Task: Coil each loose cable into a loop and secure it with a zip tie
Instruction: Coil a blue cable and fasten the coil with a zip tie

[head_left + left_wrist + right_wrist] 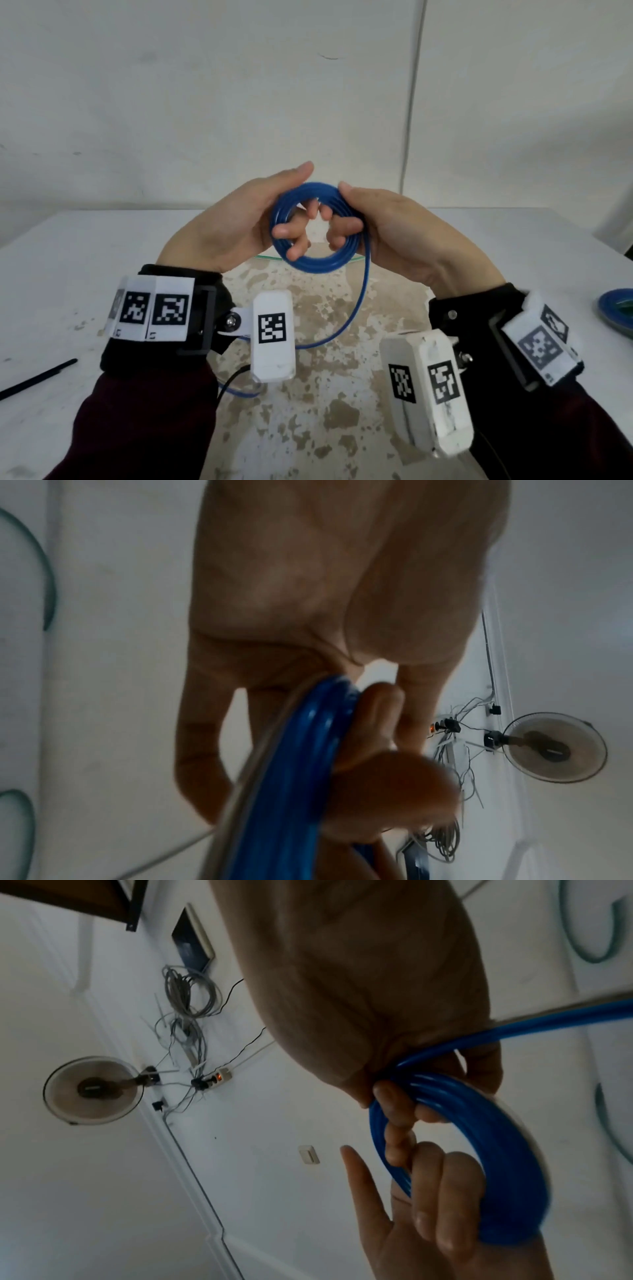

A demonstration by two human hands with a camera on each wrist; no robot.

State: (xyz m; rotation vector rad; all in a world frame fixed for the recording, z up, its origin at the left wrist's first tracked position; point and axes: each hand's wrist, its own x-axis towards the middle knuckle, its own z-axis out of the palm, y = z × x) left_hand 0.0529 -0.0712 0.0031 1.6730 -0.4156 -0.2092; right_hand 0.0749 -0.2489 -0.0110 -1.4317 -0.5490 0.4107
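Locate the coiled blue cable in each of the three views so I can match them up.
Head: the coiled blue cable sits at centre, held above the table between the left hand and the right hand, with a loose tail hanging down.
Left wrist: lower centre, seen edge-on.
Right wrist: lower right, curving round the fingers.
Shared landmark: the round wall fan shows in both wrist views only.

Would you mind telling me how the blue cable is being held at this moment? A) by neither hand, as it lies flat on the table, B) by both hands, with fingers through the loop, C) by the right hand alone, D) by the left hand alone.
B: the left hand and the right hand each grip one side of the blue cable coil, fingers hooked through its middle, above the table.
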